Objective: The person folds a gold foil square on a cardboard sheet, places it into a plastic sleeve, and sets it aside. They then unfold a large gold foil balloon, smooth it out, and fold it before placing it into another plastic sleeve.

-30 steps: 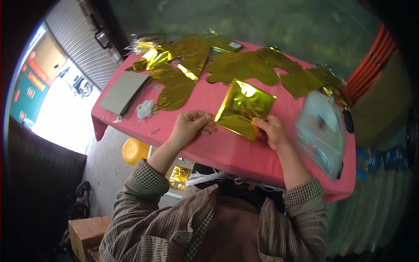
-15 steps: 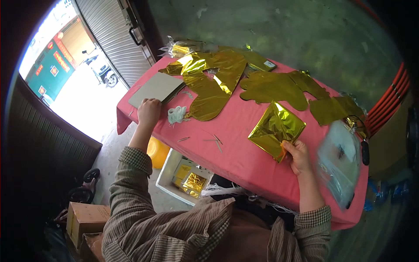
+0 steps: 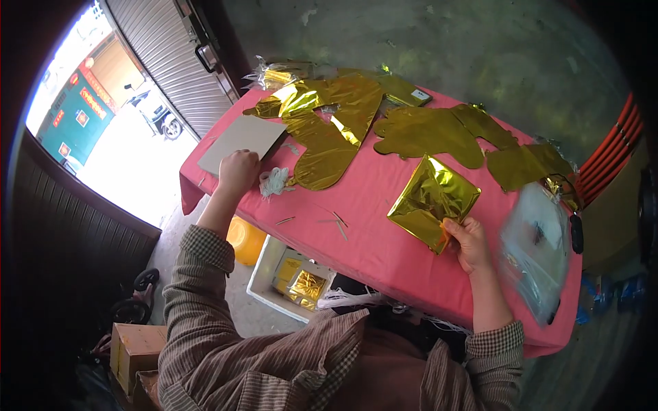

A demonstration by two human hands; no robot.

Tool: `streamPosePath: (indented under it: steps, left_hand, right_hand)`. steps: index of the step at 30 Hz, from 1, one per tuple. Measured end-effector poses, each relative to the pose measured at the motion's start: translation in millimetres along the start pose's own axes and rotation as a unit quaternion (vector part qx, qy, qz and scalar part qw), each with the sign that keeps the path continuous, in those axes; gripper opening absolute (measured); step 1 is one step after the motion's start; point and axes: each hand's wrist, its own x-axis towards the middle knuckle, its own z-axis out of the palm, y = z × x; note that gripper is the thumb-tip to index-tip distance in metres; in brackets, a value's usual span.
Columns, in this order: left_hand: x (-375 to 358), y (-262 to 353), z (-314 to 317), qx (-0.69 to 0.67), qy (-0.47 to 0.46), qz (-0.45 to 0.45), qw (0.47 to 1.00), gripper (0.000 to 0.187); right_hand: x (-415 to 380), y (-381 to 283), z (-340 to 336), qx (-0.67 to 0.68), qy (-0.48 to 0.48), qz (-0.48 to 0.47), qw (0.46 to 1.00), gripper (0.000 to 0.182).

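Observation:
My left hand (image 3: 238,170) is closed at the lower edge of a grey cardboard sheet (image 3: 236,142) on the pink-covered table (image 3: 384,240); whatever its fingers grip is hidden. White string (image 3: 274,181) lies in a small bundle just right of it. My right hand (image 3: 469,241) pinches the lower right corner of a square, shiny gold foil packet (image 3: 430,198). Flat gold foil shapes (image 3: 332,151) spread across the back of the table, with more gold foil (image 3: 439,133) behind the packet. Thin sticks or strips (image 3: 338,222) lie between my hands.
Clear plastic bags (image 3: 534,253) lie at the table's right end. Below the front edge stands a white foam box (image 3: 274,294) with gold packets, beside a yellow container (image 3: 245,240). A cardboard box (image 3: 137,349) is at lower left. Red pipes (image 3: 610,147) run at the right.
My left hand has shifted slightly right and up along the cardboard's lower edge. My right hand still holds the foil packet in nearly the same place. The view has moved slightly.

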Motion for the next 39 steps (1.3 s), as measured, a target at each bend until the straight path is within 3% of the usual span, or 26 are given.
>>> streamPosePath:
  steps: [4,7,9,10,11,13,15,19,24,25,27,32,34,39]
  left_hand:
    - [30.7,12.6,-14.0,-0.056,-0.062,-0.054,0.995,0.02]
    - [61.1,-3.6,21.2,-0.13,0.003,0.043,0.991,0.027]
    - [80.7,-7.9,39.3,-0.162,0.122,0.114,0.973,0.037]
    - [89.3,-11.3,48.5,-0.169,0.122,0.13,0.969,0.037]
    - [94.9,-15.4,58.0,-0.147,0.099,0.113,0.978,0.043]
    - [103.4,-19.4,67.3,-0.129,0.077,0.104,0.983,0.049]
    - [104.9,-23.5,70.8,-0.25,0.038,0.063,0.965,0.052]
    - [106.6,-25.6,75.1,-0.228,0.044,0.058,0.971,0.052]
    - [98.4,-10.9,63.0,-0.258,0.196,0.051,0.945,0.041]
    - [100.3,-13.8,66.9,-0.257,0.194,0.05,0.946,0.041]
    - [101.5,-16.5,66.7,-0.217,0.302,0.096,0.923,0.032]
    - [95.9,-6.9,42.4,-0.137,0.317,0.127,0.93,0.02]
    - [90.9,-7.0,20.3,-0.076,0.295,0.125,0.944,0.017]
    - [102.2,-31.7,-58.9,0.053,0.396,0.162,0.902,0.009]
  right_hand:
    - [-0.1,-0.1,-1.4,-0.006,-0.006,0.006,1.0,0.01]
    - [0.3,0.9,-0.3,-0.038,0.013,0.005,0.999,0.011]
    - [-0.2,0.6,-0.7,-0.033,0.019,0.004,0.999,0.011]
    - [-0.1,1.5,-0.7,-0.026,0.008,0.007,1.0,0.011]
    - [0.4,2.9,-2.4,-0.026,0.024,0.003,0.999,0.011]
    - [2.6,3.3,-6.6,0.024,-0.041,0.019,0.999,0.01]
    - [1.8,1.1,-5.9,0.024,-0.03,0.015,0.999,0.01]
    - [2.4,-1.7,4.7,0.024,0.003,-0.002,1.0,0.01]
    - [5.2,0.8,-3.8,0.014,-0.019,0.025,0.999,0.009]
    - [5.3,1.6,-3.0,0.023,-0.014,0.016,0.999,0.009]
    - [4.3,0.8,-3.2,0.024,-0.01,0.021,0.999,0.009]
    - [3.5,-2.4,1.6,0.014,0.011,0.004,1.0,0.009]
    - [5.1,1.8,-2.4,0.017,-0.022,0.009,1.0,0.009]
    - [3.6,-0.8,1.8,0.017,-0.019,0.005,1.0,0.01]
